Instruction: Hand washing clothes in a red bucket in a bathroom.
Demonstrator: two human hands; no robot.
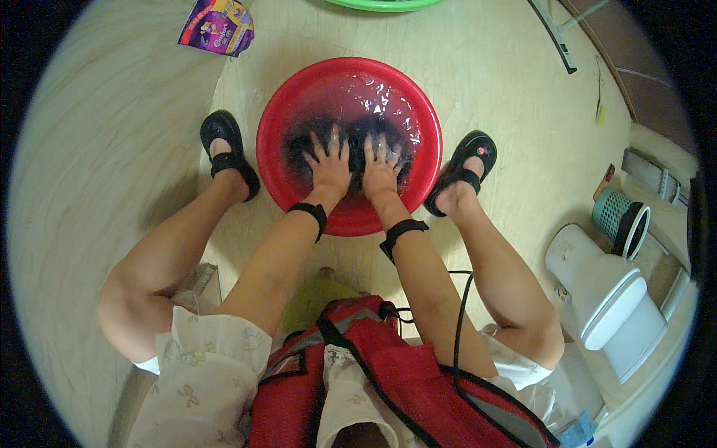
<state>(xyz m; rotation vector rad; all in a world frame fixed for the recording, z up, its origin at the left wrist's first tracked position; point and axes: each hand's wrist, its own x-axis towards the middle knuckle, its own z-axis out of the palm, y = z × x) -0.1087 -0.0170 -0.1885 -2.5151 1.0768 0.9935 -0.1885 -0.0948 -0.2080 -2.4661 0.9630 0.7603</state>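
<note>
A red basin [269, 142] of soapy-looking water [373, 91] stands on the floor between my feet. Dark fabric [357, 153] lies under the water; its exact kind cannot be made out. My left hand [329, 166] rests on the fabric, fingers spread and pointing away from me. Beside it, on the right, my right hand [380, 169] lies the same way, palm down with its fingers apart. Neither hand grips anything visible. Both wrists wear black straps.
A purple pouch [217, 28] lies at the far left, and a green basin rim [385, 4] shows at the top edge. To the right stand a white toilet [609, 302] and a teal basket [612, 212]. My feet in black clogs flank the red basin.
</note>
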